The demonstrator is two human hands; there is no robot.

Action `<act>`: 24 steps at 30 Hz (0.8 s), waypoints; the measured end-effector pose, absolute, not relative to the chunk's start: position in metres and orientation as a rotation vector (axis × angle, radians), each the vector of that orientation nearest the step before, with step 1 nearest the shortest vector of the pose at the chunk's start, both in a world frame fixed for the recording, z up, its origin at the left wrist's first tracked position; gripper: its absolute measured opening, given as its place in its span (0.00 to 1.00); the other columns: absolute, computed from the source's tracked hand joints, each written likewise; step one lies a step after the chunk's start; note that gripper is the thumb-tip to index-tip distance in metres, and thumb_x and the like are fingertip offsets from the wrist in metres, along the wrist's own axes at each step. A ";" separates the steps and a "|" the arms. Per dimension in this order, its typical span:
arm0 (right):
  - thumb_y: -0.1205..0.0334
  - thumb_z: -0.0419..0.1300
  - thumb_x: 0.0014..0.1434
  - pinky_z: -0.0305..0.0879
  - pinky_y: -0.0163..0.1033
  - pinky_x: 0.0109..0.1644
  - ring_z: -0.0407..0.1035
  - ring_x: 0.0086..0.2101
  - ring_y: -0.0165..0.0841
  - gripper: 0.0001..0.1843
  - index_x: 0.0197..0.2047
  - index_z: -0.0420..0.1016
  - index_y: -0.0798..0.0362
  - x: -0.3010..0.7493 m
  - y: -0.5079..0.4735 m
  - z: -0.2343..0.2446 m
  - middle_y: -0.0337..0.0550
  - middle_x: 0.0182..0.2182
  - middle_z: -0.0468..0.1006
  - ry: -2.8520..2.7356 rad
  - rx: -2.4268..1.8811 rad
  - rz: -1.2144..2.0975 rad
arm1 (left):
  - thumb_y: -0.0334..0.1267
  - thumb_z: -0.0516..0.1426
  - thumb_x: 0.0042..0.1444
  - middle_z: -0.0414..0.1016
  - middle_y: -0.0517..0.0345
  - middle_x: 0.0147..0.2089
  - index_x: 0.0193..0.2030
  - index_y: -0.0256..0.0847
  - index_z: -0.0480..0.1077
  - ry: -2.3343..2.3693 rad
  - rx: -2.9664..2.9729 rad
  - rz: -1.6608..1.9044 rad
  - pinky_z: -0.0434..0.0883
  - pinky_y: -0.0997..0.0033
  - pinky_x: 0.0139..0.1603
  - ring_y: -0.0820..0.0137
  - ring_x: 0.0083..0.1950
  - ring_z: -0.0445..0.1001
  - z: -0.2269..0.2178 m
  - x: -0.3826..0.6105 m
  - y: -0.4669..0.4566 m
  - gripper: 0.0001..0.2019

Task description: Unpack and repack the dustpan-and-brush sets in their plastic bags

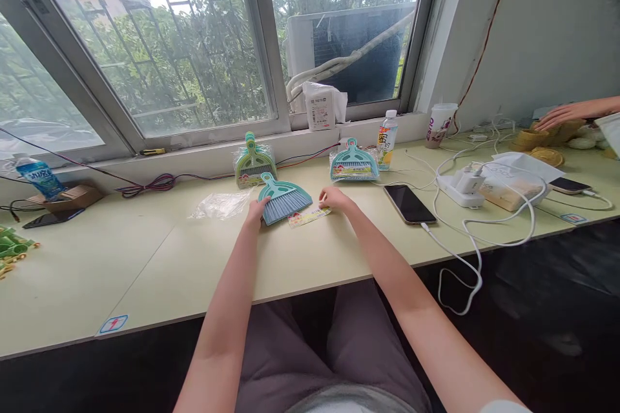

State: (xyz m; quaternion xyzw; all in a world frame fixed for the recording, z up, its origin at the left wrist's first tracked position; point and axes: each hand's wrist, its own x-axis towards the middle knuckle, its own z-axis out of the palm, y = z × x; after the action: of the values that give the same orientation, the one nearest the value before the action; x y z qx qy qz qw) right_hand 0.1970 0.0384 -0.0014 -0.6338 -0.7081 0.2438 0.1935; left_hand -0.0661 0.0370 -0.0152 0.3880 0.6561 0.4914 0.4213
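My left hand [256, 211] grips the left edge of a small teal dustpan [277, 189], which has a grey-bristled brush [285, 205] lying in it. At its right, my right hand [333, 199] pinches the far end of a yellow printed label strip [305, 217] that lies along the table. A crumpled clear plastic wrapper [220, 204] rests left of the dustpan. Behind stand two wrapped sets: a green dustpan and brush [252, 164] and a teal dustpan and brush [354, 161].
To the right lie a phone [411, 204], a power strip [462, 187] and tangled white cables. A drink bottle [387, 140], a cup [441, 125] and a tissue pack [322, 106] stand near the window. Another person's hand [562, 115] is at far right. The table's front edge [310, 293] is close.
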 end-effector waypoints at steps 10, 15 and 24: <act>0.50 0.70 0.43 0.56 0.32 0.29 0.63 0.27 0.26 0.19 0.35 0.80 0.54 0.203 0.029 0.015 0.40 0.28 0.77 -1.985 -1.020 1.320 | 0.43 0.64 0.49 0.78 0.44 0.46 0.46 0.39 0.72 1.579 0.979 1.280 0.75 0.60 0.43 0.55 0.47 0.77 -0.014 -0.061 0.032 0.19; 0.54 0.65 0.50 0.58 0.32 0.30 0.66 0.29 0.27 0.14 0.35 0.77 0.55 0.186 0.031 0.011 0.42 0.32 0.78 -1.666 -1.031 1.048 | 0.48 0.65 0.47 0.80 0.44 0.41 0.40 0.37 0.74 1.448 1.082 1.164 0.74 0.60 0.42 0.55 0.43 0.79 -0.012 -0.050 0.028 0.18; 0.60 0.63 0.55 0.63 0.36 0.40 0.71 0.41 0.35 0.05 0.36 0.79 0.47 0.173 0.030 -0.006 0.38 0.38 0.81 -1.936 -1.551 0.306 | 0.62 0.63 0.43 0.80 0.45 0.39 0.40 0.37 0.74 1.282 1.221 1.019 0.72 0.69 0.31 0.61 0.36 0.78 -0.010 -0.040 0.017 0.29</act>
State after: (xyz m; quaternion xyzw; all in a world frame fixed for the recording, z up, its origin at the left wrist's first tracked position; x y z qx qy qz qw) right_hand 0.1726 0.0298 -0.0061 -0.5888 -0.7350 0.1163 0.3157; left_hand -0.0404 0.0167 -0.0098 0.5098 0.5352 0.4253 0.5222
